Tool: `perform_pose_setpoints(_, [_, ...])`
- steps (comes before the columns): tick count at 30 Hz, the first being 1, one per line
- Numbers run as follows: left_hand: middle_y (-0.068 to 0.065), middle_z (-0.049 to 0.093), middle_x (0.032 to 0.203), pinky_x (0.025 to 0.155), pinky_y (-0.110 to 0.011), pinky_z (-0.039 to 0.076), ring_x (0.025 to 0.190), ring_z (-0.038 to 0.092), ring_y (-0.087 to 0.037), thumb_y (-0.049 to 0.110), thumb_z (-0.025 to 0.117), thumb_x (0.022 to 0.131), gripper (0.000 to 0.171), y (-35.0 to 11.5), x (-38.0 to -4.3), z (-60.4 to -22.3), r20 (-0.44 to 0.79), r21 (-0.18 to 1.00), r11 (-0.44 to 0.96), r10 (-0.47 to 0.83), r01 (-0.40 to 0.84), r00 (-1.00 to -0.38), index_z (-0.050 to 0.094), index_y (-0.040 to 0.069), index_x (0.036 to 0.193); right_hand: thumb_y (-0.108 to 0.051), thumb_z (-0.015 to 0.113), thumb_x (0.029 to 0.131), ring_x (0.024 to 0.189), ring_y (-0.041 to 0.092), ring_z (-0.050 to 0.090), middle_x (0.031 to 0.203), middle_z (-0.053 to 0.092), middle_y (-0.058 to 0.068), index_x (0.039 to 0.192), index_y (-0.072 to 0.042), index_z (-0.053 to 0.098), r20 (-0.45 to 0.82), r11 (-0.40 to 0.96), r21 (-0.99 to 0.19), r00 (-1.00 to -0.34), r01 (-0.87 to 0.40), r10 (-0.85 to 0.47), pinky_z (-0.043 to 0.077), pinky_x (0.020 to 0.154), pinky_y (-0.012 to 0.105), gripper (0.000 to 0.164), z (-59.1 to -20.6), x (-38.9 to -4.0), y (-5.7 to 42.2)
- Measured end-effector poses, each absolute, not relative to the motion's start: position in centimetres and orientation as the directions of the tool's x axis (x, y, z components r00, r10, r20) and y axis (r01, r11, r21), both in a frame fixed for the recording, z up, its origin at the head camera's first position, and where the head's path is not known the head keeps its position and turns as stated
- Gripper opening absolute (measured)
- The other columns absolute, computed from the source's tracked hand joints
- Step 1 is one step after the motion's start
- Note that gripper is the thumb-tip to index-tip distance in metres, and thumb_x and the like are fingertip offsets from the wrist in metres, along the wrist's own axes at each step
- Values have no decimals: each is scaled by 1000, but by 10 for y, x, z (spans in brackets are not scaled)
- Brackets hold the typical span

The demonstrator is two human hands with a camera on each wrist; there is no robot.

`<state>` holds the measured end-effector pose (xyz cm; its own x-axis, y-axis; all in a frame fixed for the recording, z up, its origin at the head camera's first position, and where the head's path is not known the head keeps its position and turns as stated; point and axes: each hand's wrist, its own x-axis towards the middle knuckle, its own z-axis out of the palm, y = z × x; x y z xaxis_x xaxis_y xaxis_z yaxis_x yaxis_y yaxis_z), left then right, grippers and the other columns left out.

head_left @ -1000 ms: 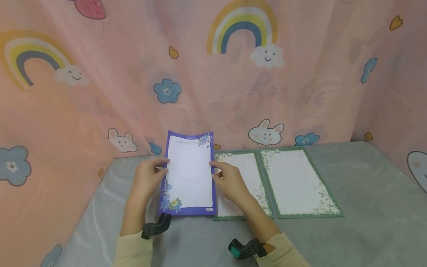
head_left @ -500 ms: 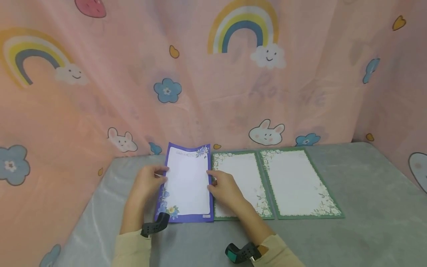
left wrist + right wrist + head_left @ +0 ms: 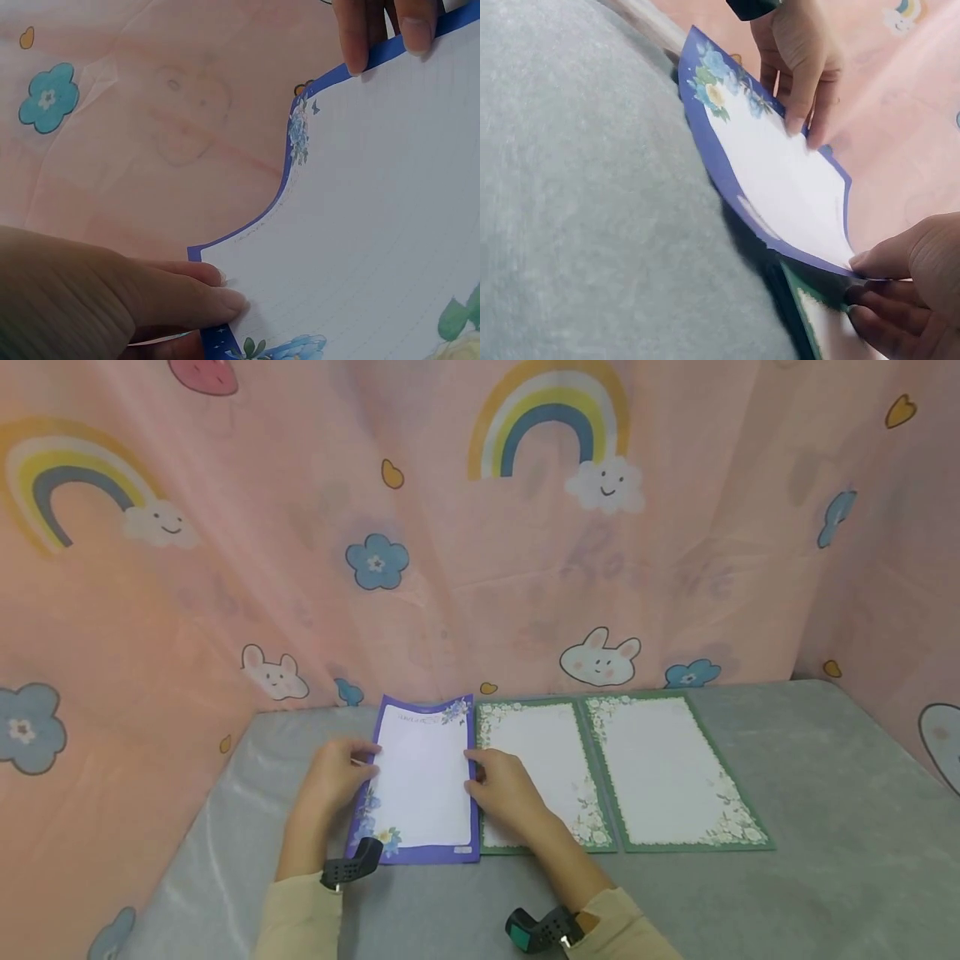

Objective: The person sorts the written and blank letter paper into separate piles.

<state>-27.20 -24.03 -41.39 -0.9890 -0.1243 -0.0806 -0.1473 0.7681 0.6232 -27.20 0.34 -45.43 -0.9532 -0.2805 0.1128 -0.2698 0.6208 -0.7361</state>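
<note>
Both hands pinch a sheet of letter paper (image 3: 423,777) with a purple-blue border, a white middle and blue flowers at two corners. My left hand (image 3: 333,774) grips its left edge, thumb on top. Opposite, my right hand (image 3: 504,785) holds the right edge. The sheet bows between them, its far edge dipping in a curve in the left wrist view. In the right wrist view its near edge arches over the grey cloth. Just right of it lies a green-bordered sheet (image 3: 525,727) with white flowers, partly hidden under my right hand and forearm.
A second green-bordered sheet (image 3: 667,768) lies further right, beside the first. Grey cloth (image 3: 825,793) covers the table. Behind and to the sides hangs a pink curtain (image 3: 450,627) printed with rainbows, flowers and rabbits. Each wrist wears a black camera band (image 3: 352,864).
Both hands have lowered the purple-bordered sheet toward the table and slightly nearer, to the left of the green-bordered sheets. It overlaps the first green sheet less than before. Both hands keep their grip.
</note>
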Motion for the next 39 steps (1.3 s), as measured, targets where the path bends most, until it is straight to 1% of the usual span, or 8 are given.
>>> perform_pose_setpoints(6, [-22,71,120,97,-52,54,111,67,-37,4,68,91,30,-243,-273,-421,-96,617,771,-126,-158,-987,71,0,121,-7,72,90,91,18,63,114,73,13,129,0,67,121,629,-731,-957,-265,-263,55,83,35,40,-458,-273,1])
perform_pose_setpoints(9, [-23,71,119,98,-52,53,111,67,-37,3,68,91,29,-244,-274,-423,-104,618,770,-120,-158,-987,71,0,120,-8,71,91,101,24,68,117,73,14,127,-1,68,134,650,-714,-962,-260,-237,56,89,40,37,-460,-272,0])
perform_pose_setpoints(12, [-22,71,119,99,-53,52,112,66,-37,4,69,91,30,-245,-274,-425,-113,616,770,-122,-166,-986,71,0,120,-12,72,91,115,30,67,123,72,15,125,-3,70,151,689,-676,-965,-260,-216,54,99,45,35,-462,-270,-1])
perform_pose_setpoints(15, [-22,71,119,100,-53,52,113,66,-37,4,69,91,30,-245,-274,-426,-113,611,774,-123,-166,-986,71,1,120,-15,74,90,112,31,66,120,74,13,122,-6,73,189,730,-624,-960,-280,-206,52,98,45,33,-463,-270,-2])
perform_pose_setpoints(19, [-21,71,118,100,-53,52,112,65,-36,6,70,90,32,-244,-275,-428,-115,598,783,-126,-170,-985,71,2,122,-19,76,88,106,30,65,115,75,11,116,-8,76,244,763,-566,-947,-313,-208,51,94,45,30,-466,-271,-4])
perform_pose_setpoints(28, [-19,70,117,98,-52,52,107,64,-32,8,72,90,34,-245,-278,-434,-121,593,779,-162,-202,-979,70,4,123,-26,75,89,117,33,62,119,73,11,116,-10,76,237,796,-500,-938,-340,-252,48,100,49,31,-469,-270,-5])
perform_pose_setpoints(34, [-18,70,115,97,-51,52,106,63,-31,10,73,90,33,-244,-279,-437,-120,602,774,-152,-194,-981,71,6,123,-28,75,89,123,33,60,125,70,11,117,-11,76,233,811,-479,-939,-336,-252,47,103,50,33,-471,-271,-3])
perform_pose_setpoints(39, [-18,69,114,98,-51,52,104,62,-30,10,72,90,32,-246,-278,-437,-122,600,774,-161,-202,-979,71,5,122,-30,74,90,126,35,59,131,68,13,118,-12,76,245,808,-472,-933,-353,-265,46,104,51,33,-473,-271,-4])
